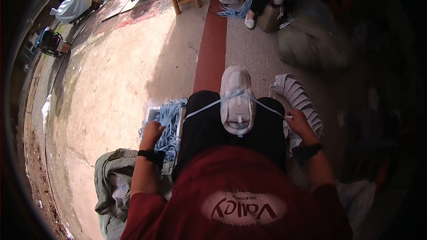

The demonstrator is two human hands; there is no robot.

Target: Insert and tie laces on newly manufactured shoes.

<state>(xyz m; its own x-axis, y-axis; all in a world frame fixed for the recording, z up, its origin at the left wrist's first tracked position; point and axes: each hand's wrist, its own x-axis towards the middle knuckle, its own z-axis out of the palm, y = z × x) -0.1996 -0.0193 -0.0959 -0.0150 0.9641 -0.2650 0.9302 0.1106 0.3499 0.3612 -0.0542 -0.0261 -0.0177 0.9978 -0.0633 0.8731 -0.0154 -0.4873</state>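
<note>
Pulling pale blue lace point(209, 105) taut, fingers closed on both ends | white shoe point(237, 100) on lap | sunlit concrete yard point(111, 75)

right picture side dark, sack point(113, 186) contents unclear

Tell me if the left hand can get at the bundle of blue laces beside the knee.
Probably yes: the left hand already rests against the blue laces, nothing between them, though it holds a lace end.

White shoe point(237, 102) on lap, blue lace point(267, 105) pulled taut between left hand point(152, 132) and right hand point(297, 120).
</note>
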